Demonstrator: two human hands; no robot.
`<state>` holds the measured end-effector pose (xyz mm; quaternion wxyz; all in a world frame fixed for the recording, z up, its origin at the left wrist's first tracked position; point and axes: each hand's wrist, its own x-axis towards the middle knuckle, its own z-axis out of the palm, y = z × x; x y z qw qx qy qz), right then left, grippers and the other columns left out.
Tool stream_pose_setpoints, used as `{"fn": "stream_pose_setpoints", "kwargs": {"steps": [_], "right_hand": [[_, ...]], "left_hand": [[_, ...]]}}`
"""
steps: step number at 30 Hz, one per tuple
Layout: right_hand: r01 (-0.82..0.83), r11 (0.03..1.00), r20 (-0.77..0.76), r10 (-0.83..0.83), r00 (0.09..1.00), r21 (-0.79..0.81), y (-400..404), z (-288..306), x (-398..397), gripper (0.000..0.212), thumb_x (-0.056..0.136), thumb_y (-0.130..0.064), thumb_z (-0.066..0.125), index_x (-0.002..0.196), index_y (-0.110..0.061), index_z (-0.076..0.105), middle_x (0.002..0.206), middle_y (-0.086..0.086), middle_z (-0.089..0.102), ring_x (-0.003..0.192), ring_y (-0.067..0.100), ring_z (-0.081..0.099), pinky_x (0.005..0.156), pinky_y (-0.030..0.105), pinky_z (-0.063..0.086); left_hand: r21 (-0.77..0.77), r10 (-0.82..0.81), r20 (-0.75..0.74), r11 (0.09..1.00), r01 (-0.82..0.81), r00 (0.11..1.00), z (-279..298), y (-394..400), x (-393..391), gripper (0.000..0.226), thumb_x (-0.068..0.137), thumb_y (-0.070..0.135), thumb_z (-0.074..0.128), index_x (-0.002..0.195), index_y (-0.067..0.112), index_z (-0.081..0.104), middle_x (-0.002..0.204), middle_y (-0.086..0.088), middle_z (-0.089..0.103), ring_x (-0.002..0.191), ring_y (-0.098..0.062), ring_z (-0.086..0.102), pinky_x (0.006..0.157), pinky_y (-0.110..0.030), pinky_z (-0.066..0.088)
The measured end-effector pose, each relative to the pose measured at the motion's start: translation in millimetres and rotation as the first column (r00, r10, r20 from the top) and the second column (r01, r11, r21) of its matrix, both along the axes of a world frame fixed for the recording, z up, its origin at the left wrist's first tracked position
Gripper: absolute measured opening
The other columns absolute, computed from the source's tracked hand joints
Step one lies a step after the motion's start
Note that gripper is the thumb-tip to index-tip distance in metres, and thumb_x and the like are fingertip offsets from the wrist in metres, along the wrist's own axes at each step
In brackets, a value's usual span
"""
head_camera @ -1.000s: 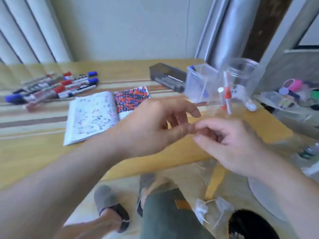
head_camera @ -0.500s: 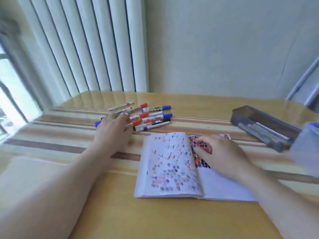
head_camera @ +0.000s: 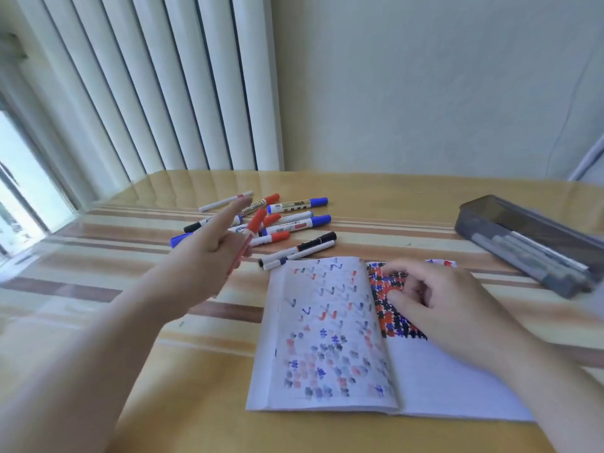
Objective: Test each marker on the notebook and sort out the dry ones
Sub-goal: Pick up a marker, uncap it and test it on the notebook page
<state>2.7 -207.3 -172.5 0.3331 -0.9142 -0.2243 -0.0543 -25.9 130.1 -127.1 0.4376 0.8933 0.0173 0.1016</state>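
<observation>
Markers [head_camera: 287,223] are seen in a loose heap on the far left part of the surface [head_camera: 392,204], roughly a dozen by count, though overlaps make an exact figure uncertain: several red-capped, several blue-capped, two or three black-capped. One red-capped marker [head_camera: 251,235] is held up above the heap by the left hand [head_camera: 209,256], pinched low on its barrel with the cap pointing away, while the index finger is stretched out straight. One notebook [head_camera: 330,335] is laid open near the front edge, just beside the heap, its left page covered with faded test strokes and its right page with a dense patch of red, blue and black marks. The right hand [head_camera: 447,305] is rested on that right page with fingers loosely curled and nothing gripped. One dark grey tray [head_camera: 490,220] is set well apart at the right edge, with pale pens lying inside it. Bare surface is left between notebook and tray, and at the front left under the left forearm. Vertical blinds [head_camera: 157,93] are hung behind the far left corner.
</observation>
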Motion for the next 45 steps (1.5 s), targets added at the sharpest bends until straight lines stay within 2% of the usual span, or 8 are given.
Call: {"fn": "stream_pose_setpoints", "kwargs": {"steps": [3, 6, 12, 16, 21, 28, 35, 45], "right_hand": [[-0.062, 0.998, 0.122, 0.059, 0.991, 0.027, 3, 7, -6, 0.053, 0.089, -0.047, 0.07, 0.136, -0.058, 0.047, 0.086, -0.012, 0.059, 0.07, 0.011, 0.055, 0.063, 0.026, 0.042], [-0.16, 0.985, 0.215, 0.142, 0.966, 0.069, 6, 16, -14, 0.073, 0.083, -0.07, 0.062, 0.149, -0.059, 0.033, 0.089, -0.029, 0.058, 0.072, -0.002, 0.055, 0.064, 0.011, 0.037], [-0.259, 0.831, 0.178, 0.195, 0.965, 0.492, 2, 23, -28, 0.05, 0.091, -0.073, 0.05, 0.136, -0.053, 0.054, 0.098, -0.016, 0.073, 0.085, 0.002, 0.068, 0.072, 0.014, 0.049], [-0.17, 0.828, -0.028, 0.218, 0.975, 0.535, -1, 19, -25, 0.04, 0.093, -0.062, 0.06, 0.129, -0.044, 0.063, 0.079, 0.002, 0.071, 0.071, 0.02, 0.063, 0.065, 0.034, 0.052], [-0.113, 0.771, -0.146, 0.259, 0.955, 0.626, 3, 25, -29, 0.033, 0.101, -0.037, 0.046, 0.121, -0.027, 0.07, 0.068, -0.01, 0.063, 0.056, 0.0, 0.057, 0.055, 0.012, 0.044], [-0.089, 0.83, -0.274, 0.281, 0.92, 0.551, -3, 48, -24, 0.04, 0.097, -0.057, 0.044, 0.124, -0.034, 0.063, 0.063, 0.001, 0.05, 0.054, 0.015, 0.045, 0.05, 0.027, 0.037], [0.115, 0.865, -0.3, 0.042, 0.953, 0.488, -48, 25, -28, 0.022, 0.092, -0.04, 0.066, 0.082, -0.021, 0.067, 0.063, 0.003, 0.055, 0.055, 0.014, 0.049, 0.051, 0.027, 0.039], [0.107, 0.925, -0.323, 0.017, 0.946, 0.364, -60, 16, -23, 0.015, 0.074, -0.013, 0.07, 0.071, -0.022, 0.058, 0.059, 0.004, 0.056, 0.05, 0.017, 0.046, 0.047, 0.026, 0.037]], "left_hand": [[-0.626, -0.23, -0.01, 0.76, 0.173, 0.973, 23, -44, -10, 0.059, 0.1, 0.01, 0.056, 0.143, 0.05, 0.049, 0.085, -0.008, 0.062, 0.082, -0.028, 0.059, 0.079, -0.037, 0.057], [-0.825, -0.463, 0.03, 0.489, 0.284, 0.886, 33, -92, -9, 0.041, 0.088, 0.002, 0.066, 0.126, 0.018, 0.061, 0.092, -0.015, 0.062, 0.081, -0.026, 0.069, 0.074, -0.032, 0.062], [0.074, -0.528, 0.282, 0.845, 0.53, 0.801, -7, -142, 1, 0.022, 0.096, 0.04, 0.065, 0.106, 0.021, 0.069, 0.101, -0.001, 0.066, 0.095, -0.022, 0.065, 0.085, -0.033, 0.055], [0.502, -0.588, 0.471, 0.792, 0.349, 0.658, -28, -157, 2, 0.013, 0.103, 0.014, 0.053, 0.108, 0.011, 0.064, 0.099, -0.001, 0.063, 0.088, -0.016, 0.055, 0.074, -0.021, 0.044], [0.306, -0.601, 0.304, 0.796, 0.522, 0.739, -31, -169, -8, 0.024, 0.109, 0.04, 0.037, 0.113, 0.025, 0.055, 0.083, 0.017, 0.06, 0.07, 0.001, 0.052, 0.063, -0.025, 0.042], [0.021, -0.61, 0.219, 0.784, 0.621, 0.762, -21, -164, -10, 0.018, 0.106, 0.042, 0.045, 0.119, 0.03, 0.049, 0.088, 0.018, 0.072, 0.085, 0.003, 0.066, 0.075, -0.014, 0.043], [0.576, -0.422, -0.024, 0.735, 0.357, 0.906, -45, -154, -3, 0.075, 0.075, 0.088, 0.047, 0.14, 0.054, 0.034, 0.107, 0.005, 0.038, 0.108, -0.019, 0.042, 0.098, -0.034, 0.038], [0.592, -0.39, -0.115, 0.712, 0.378, 0.914, -43, -156, -1, 0.078, 0.066, 0.095, 0.042, 0.137, 0.063, 0.036, 0.099, 0.007, 0.032, 0.104, -0.018, 0.039, 0.096, -0.034, 0.039]]}}
